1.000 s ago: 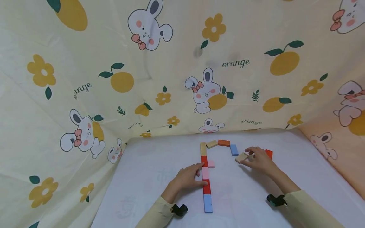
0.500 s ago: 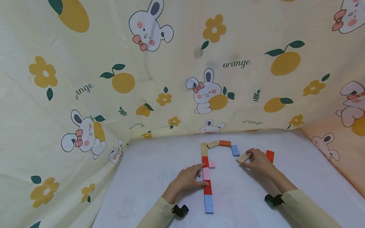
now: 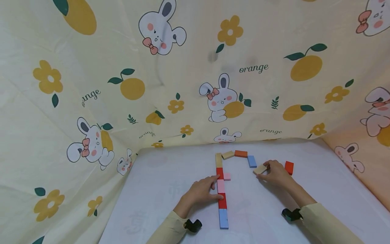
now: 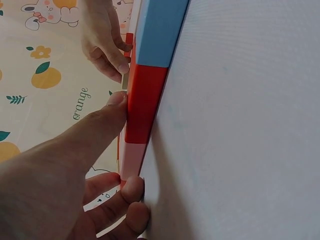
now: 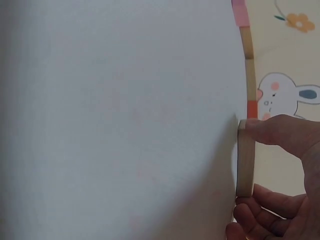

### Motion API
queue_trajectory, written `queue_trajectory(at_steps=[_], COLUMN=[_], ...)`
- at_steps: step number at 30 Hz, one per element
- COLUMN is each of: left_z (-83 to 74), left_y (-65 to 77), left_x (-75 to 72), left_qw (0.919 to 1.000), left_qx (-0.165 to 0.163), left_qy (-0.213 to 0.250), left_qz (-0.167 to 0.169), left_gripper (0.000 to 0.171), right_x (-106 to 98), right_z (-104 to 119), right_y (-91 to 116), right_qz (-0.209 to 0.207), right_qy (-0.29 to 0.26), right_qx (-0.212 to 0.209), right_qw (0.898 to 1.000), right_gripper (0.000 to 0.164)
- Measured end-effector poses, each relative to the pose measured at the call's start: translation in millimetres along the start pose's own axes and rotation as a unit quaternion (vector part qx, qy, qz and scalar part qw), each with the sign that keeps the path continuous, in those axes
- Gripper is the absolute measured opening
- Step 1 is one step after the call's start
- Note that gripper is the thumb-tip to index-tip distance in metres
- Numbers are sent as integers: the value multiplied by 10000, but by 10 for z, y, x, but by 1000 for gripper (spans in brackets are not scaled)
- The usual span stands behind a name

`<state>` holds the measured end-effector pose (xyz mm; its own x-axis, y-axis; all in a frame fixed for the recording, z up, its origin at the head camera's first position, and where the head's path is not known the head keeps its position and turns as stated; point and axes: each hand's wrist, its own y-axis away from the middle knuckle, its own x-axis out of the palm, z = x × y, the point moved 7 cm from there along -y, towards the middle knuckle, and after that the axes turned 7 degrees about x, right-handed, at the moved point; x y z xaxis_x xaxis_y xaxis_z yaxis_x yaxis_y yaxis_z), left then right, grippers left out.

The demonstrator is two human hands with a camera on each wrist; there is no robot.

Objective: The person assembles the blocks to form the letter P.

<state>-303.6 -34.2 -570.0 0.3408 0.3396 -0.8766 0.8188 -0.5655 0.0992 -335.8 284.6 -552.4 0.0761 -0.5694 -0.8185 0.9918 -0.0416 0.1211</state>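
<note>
In the head view my left hand (image 3: 201, 190) rests against a straight row of blocks. Its thumb touches the lower red block (image 3: 222, 202), and the index fingertip is on the upper red block (image 3: 219, 172); a pink block (image 3: 220, 186) lies between. The left wrist view shows the curled fingertips beside the row. My right hand (image 3: 278, 173) pinches a plain wooden block (image 5: 245, 160) by its ends, thumb on one and fingers at the other. That block lies flat on the table, angled, just below the small blue block (image 3: 252, 161).
The row has a wooden block (image 3: 219, 160) at the top and a long blue block (image 3: 223, 219) at the bottom. A tilted wooden block (image 3: 228, 155) and orange block (image 3: 241, 154) curve rightward. A pink block (image 3: 227, 176) sticks out right. A red block (image 3: 289, 167) lies beyond my right hand.
The head view has shifted slightly. Both hands stay nearly still, the right one keeping its pinch on the wooden block beside the small blue one.
</note>
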Motion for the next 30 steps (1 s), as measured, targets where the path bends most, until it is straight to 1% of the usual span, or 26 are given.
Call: queue_trajectory(at_steps=[7,11,18,24,30], left_z=[-19,-21,-10,-8,-3], left_y=[21,25,19,13,9], left_x=[-13,-12,-11,-20,-15], left_qw=[10000,10000,10000,10000,10000], left_qx=[-2,-32,-41,-12,-56], left_qy=[28,25,-3,-64,-54], left_qz=[-4,0,24,-19,-16], left_gripper=[90,90,91,91,91], right_x=[35,63,120,234,367], right_z=[-11,24,213,364,474], right_y=[39,84,173,199,181], right_qz=[-18,15,49,164,263], right_qy=[-78,-181,-353,-414,-513], right_qx=[-14,-52,-324,-387,-252], right_qw=[10000,9998,9988,9983,9980], right_gripper=[72,71,67,70,69])
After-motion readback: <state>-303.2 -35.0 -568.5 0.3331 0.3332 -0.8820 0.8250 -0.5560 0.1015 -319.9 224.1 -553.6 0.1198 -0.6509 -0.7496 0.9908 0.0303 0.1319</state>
